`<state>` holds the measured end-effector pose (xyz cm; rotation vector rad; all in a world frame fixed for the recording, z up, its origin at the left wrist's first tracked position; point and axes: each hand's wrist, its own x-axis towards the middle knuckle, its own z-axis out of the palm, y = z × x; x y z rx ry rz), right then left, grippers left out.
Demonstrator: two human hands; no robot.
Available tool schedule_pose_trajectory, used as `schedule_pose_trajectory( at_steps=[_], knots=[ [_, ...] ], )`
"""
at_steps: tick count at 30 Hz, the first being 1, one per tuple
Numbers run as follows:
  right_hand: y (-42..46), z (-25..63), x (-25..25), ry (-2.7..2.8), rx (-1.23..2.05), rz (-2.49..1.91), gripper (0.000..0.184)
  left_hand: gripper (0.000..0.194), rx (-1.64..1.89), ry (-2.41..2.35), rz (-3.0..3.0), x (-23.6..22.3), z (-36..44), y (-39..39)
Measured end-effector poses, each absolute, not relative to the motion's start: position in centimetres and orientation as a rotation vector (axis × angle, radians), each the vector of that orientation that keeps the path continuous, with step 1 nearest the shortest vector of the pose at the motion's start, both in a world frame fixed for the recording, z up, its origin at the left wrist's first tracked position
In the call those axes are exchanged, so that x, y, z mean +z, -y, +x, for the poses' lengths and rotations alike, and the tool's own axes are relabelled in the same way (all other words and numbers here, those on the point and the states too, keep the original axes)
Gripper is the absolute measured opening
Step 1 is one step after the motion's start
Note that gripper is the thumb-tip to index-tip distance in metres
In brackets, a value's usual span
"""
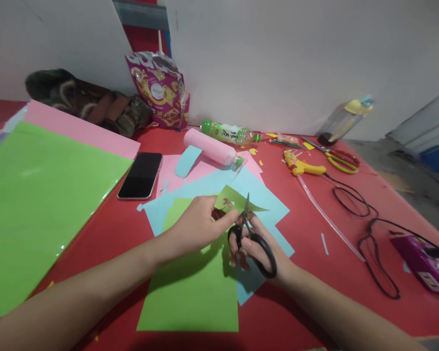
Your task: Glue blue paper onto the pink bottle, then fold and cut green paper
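My left hand (pixel 208 219) pinches a small piece of green paper (pixel 237 199) that has a cut-out gap near my fingers. In my right hand (pixel 254 246) are black-handled scissors (pixel 265 251), blades pointing up at the right part of that piece. Whether the blades are parted is hard to make out. Under both hands lie a larger green sheet (pixel 190 302) and light blue paper (pixel 274 209). Just beyond them a bottle wrapped in pink paper (pixel 210 147) rests on its side, a rounded light blue strip (pixel 188 162) against it.
A phone (pixel 140 175) and a large green sheet pack (pixel 51 195) lie left. At the back are a snack bag (pixel 159 90) and a green tea bottle (pixel 229 132). A yellow glue gun (pixel 303 165), other scissors (pixel 342 161) and a cable (pixel 373 226) occupy the right.
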<state>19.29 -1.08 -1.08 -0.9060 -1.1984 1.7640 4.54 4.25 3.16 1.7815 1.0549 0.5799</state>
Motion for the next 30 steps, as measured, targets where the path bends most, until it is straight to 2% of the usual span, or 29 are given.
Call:
schedule_pose_trajectory(
  at_steps=[12,30],
  knots=[
    [1.3,19.2,-1.2,1.201,1.705,-0.945,0.036,0.020,0.619,-1.052,1.871,3.2,4.6,-4.0],
    [1.3,19.1,-0.9,1.253,1.731,-1.029,0.043,0.022,0.374,-1.006,2.117,4.6,3.2,-5.3]
  ],
)
